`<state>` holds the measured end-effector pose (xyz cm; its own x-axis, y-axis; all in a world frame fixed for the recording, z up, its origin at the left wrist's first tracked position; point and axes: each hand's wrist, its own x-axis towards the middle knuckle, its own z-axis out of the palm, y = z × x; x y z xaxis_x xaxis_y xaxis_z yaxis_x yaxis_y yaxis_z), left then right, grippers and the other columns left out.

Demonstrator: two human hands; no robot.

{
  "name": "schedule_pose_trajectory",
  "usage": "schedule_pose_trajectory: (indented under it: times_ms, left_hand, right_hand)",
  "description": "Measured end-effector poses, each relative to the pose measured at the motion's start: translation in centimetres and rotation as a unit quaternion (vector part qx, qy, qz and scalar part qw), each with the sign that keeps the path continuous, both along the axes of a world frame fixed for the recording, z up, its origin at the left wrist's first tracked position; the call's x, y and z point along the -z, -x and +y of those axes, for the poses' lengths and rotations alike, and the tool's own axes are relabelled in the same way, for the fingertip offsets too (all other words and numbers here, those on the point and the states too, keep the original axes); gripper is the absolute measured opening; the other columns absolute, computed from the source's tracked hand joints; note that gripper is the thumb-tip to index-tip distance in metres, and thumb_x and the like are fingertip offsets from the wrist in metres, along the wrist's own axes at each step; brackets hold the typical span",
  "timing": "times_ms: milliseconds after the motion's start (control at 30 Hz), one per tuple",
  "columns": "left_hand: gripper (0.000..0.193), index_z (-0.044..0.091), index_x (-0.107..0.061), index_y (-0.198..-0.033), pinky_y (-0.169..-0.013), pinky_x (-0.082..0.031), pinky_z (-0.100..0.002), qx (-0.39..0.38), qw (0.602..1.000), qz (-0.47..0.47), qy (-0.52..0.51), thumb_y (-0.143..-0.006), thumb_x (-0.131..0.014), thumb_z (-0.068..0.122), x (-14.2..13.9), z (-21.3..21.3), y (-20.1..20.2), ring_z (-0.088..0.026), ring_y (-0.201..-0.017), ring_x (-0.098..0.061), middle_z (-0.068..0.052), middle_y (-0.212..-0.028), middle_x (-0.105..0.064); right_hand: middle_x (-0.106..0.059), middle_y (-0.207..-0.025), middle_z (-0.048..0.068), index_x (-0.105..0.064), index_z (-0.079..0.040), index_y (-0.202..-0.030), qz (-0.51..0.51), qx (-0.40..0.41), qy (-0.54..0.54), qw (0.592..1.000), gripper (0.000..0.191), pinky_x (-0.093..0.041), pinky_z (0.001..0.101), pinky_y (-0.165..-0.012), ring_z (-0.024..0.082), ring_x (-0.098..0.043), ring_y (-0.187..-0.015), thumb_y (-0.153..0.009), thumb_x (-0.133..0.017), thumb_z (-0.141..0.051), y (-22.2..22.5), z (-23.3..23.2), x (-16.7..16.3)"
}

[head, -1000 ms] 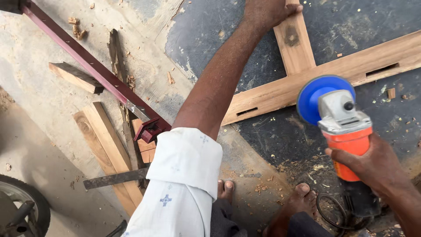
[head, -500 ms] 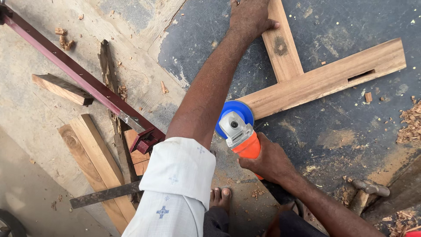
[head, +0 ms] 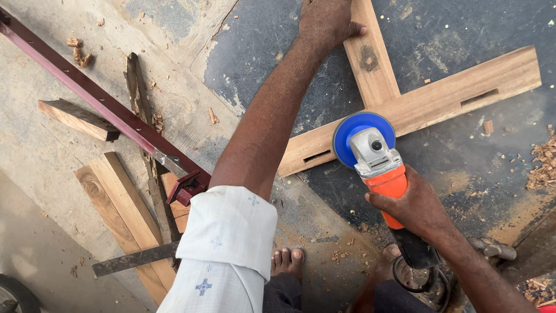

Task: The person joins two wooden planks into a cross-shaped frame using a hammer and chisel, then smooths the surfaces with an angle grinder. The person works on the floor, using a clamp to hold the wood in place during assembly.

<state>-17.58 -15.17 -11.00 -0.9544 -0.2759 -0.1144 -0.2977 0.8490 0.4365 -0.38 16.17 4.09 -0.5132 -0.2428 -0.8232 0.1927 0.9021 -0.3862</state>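
Observation:
My left hand (head: 327,22) presses flat on the upright piece of a wooden cross frame (head: 440,98) that lies on a dark floor patch. My right hand (head: 414,206) grips the orange body of an angle grinder (head: 376,159). Its blue disc (head: 362,130) sits on the long crosspiece, close to a slot near the piece's left end. My rolled white sleeve (head: 229,240) hangs over my left arm. My bare feet (head: 286,261) stand below the frame.
A long maroon bar clamp (head: 107,107) crosses the concrete at left. Beside it lie a short wood block (head: 78,119), flat planks (head: 119,211) and a dark metal strip (head: 136,258). Wood chips (head: 541,165) pile at right. A hammer head (head: 492,249) lies near my right arm.
The grinder moved from off the frame onto the long crosspiece, disc now resting on the wood near the joint. My left hand stays pressed on the upright piece.

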Motion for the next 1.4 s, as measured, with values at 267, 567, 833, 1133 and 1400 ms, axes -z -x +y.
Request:
schedule_pose_trajectory:
  times_ms: [267, 567, 833, 1133, 1400]
  left_hand:
    - [0.101, 0.028, -0.039, -0.154, -0.124, -0.010, -0.067, 0.044, 0.996, -0.045, 0.060, -0.072, -0.082, 0.066, -1.1, -1.3, -0.4, -0.043, -0.150, -0.027, -0.016, -0.156, -0.044]
    - [0.112, 0.028, -0.029, -0.162, -0.125, -0.007, -0.064, 0.060, 0.993, -0.097, 0.040, -0.070, -0.080, 0.067, -3.0, -2.3, -0.8, -0.045, -0.156, -0.006, -0.021, -0.170, -0.010]
    - [0.110, 0.026, -0.031, -0.161, -0.124, -0.008, -0.064, 0.070, 0.988, -0.129, 0.045, -0.071, -0.076, 0.069, -4.1, -2.8, -1.1, -0.047, -0.155, -0.006, -0.023, -0.170, -0.008]
    - [0.107, 0.025, -0.029, -0.162, -0.123, -0.010, -0.066, 0.078, 0.986, -0.133, 0.067, -0.075, -0.072, 0.071, -4.5, -3.0, -1.3, -0.048, -0.154, -0.008, -0.024, -0.169, -0.008]
    - [0.127, 0.027, -0.039, -0.157, -0.126, -0.009, -0.057, 0.341, 0.928, -0.088, 0.125, -0.046, -0.093, 0.058, -5.7, -5.5, 0.6, -0.033, -0.156, -0.014, -0.014, -0.168, -0.022]
  right_hand:
    - [-0.076, -0.101, 0.012, -0.064, -0.004, -0.120, 0.056, 0.066, 0.049, 0.995, 0.063, -0.059, 0.0413, -0.084, 0.024, -0.075, -0.092, -0.067, -0.086, -0.032, 3.5, 3.2, -0.3]
    - [-0.074, -0.101, 0.013, -0.065, -0.003, -0.121, 0.061, 0.147, 0.078, 0.984, 0.058, -0.059, 0.0418, -0.078, 0.023, -0.071, -0.088, -0.073, -0.083, -0.031, 8.3, 7.3, -0.3]
    - [-0.070, -0.103, 0.011, -0.062, -0.007, -0.126, 0.090, 0.236, 0.089, 0.963, 0.064, -0.059, 0.0400, -0.073, 0.020, -0.068, -0.088, -0.071, -0.082, -0.033, 13.6, 13.0, 2.1]
    - [-0.063, -0.098, 0.012, -0.065, -0.006, -0.127, 0.145, 0.355, 0.033, 0.923, 0.056, -0.045, 0.0475, -0.057, 0.026, -0.057, -0.077, -0.081, -0.082, -0.034, 18.1, 18.0, 1.0]
    - [-0.063, -0.116, 0.007, -0.057, -0.008, -0.134, 0.195, 0.348, 0.177, 0.900, 0.058, -0.054, 0.0394, -0.082, 0.021, -0.062, -0.102, -0.082, -0.075, -0.027, 10.0, 20.8, -0.4]
